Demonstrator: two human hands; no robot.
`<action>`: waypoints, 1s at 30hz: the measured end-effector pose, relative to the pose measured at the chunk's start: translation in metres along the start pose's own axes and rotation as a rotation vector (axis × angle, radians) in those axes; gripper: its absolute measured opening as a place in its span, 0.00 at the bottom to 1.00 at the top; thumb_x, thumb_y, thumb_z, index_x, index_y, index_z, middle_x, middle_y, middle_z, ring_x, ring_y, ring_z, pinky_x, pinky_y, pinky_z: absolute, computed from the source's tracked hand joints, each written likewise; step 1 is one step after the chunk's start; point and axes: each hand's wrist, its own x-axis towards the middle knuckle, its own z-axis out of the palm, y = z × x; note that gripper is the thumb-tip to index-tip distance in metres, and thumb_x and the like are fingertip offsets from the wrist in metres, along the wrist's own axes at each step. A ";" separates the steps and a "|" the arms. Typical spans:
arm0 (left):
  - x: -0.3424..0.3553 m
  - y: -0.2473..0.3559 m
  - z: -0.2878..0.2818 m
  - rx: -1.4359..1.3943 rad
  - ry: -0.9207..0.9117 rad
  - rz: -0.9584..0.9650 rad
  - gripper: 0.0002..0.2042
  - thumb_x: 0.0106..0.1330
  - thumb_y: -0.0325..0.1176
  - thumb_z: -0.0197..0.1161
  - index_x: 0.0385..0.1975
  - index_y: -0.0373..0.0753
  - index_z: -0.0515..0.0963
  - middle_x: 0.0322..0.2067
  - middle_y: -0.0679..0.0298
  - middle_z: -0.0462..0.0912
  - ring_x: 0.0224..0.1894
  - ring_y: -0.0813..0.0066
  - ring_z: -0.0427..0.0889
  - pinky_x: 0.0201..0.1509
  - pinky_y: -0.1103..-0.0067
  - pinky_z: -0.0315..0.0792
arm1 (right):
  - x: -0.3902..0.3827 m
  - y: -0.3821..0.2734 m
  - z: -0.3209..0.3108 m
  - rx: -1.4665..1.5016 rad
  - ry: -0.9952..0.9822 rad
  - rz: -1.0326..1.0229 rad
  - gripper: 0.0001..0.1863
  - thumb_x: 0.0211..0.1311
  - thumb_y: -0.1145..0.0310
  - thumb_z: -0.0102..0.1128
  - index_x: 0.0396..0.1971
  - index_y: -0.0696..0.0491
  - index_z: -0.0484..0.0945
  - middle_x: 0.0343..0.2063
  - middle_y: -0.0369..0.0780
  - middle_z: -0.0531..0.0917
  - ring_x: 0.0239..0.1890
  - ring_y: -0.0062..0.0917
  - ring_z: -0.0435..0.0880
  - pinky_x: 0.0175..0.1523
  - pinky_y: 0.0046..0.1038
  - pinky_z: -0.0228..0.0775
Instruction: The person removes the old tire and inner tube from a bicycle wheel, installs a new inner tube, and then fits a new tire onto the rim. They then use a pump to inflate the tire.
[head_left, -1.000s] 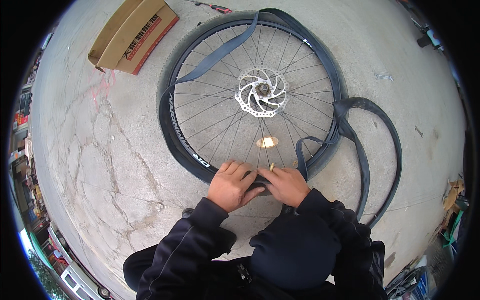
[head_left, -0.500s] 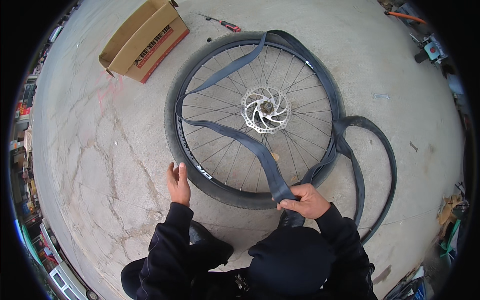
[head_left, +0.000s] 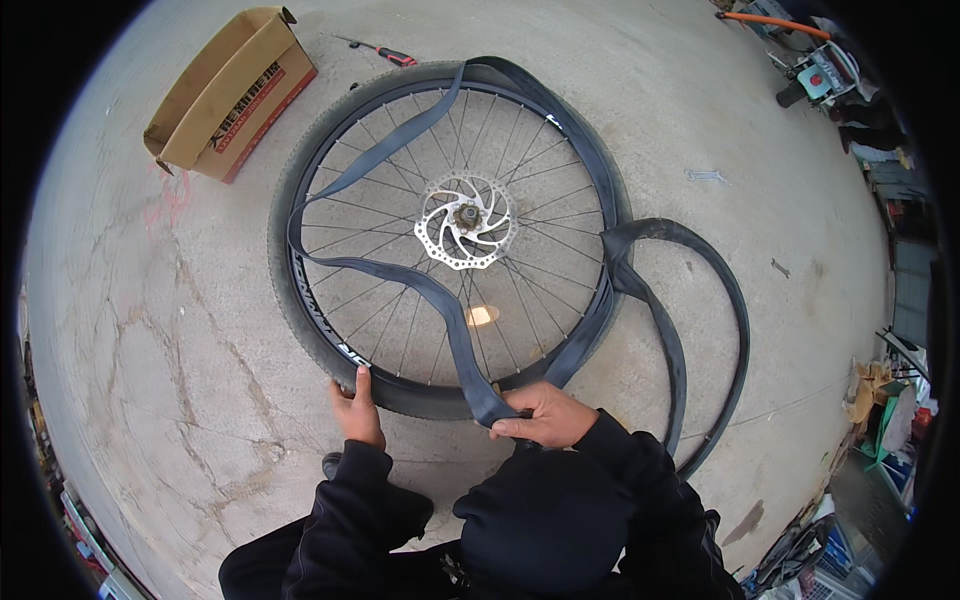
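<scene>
A bicycle wheel (head_left: 467, 292) with a black tire (head_left: 287, 290) lies flat on the concrete, its silver brake disc (head_left: 465, 250) facing up. A flat black inner tube (head_left: 440, 297) runs loosely over the spokes and along the rim, and a long loop of it spreads past the wheel's right side. My right hand (head_left: 548, 413) pinches the tube at the near edge of the wheel, thumb on top. At the lower left, my left hand (head_left: 358, 412) grips the tire's edge, with the thumb over the top and the other fingers at the outer side, partly hidden.
An open cardboard box (head_left: 230, 95) stands beyond the wheel at the left, near a red-handled screwdriver (head_left: 395, 56). Two wrenches (head_left: 706, 175) lie on the floor at the right. Machinery (head_left: 818, 75) and assorted goods line the far right edge.
My left hand has come onto the tire's edge from just beside it. My right hand keeps its pinch on the tube. The whole view has shifted, with the wheel now further left.
</scene>
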 end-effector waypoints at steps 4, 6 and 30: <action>-0.002 -0.006 0.001 -0.123 -0.055 -0.036 0.20 0.75 0.42 0.71 0.54 0.35 0.76 0.46 0.65 0.83 0.46 0.76 0.81 0.54 0.76 0.74 | -0.003 0.001 -0.002 -0.061 0.015 0.022 0.14 0.76 0.61 0.66 0.42 0.58 0.88 0.32 0.34 0.87 0.34 0.17 0.80 0.41 0.25 0.71; -0.004 -0.008 0.002 -0.246 -0.085 -0.060 0.18 0.75 0.42 0.71 0.54 0.37 0.76 0.46 0.67 0.83 0.47 0.77 0.81 0.55 0.75 0.74 | -0.002 0.005 0.001 0.017 0.025 0.004 0.15 0.76 0.60 0.66 0.45 0.58 0.87 0.33 0.34 0.87 0.34 0.18 0.80 0.42 0.26 0.72; 0.064 0.018 -0.010 -0.107 -0.194 -0.012 0.23 0.69 0.42 0.77 0.52 0.31 0.78 0.45 0.63 0.85 0.47 0.77 0.82 0.57 0.79 0.73 | -0.047 0.020 -0.037 -0.357 0.732 -0.190 0.09 0.77 0.70 0.64 0.40 0.62 0.83 0.30 0.34 0.83 0.35 0.13 0.74 0.41 0.22 0.70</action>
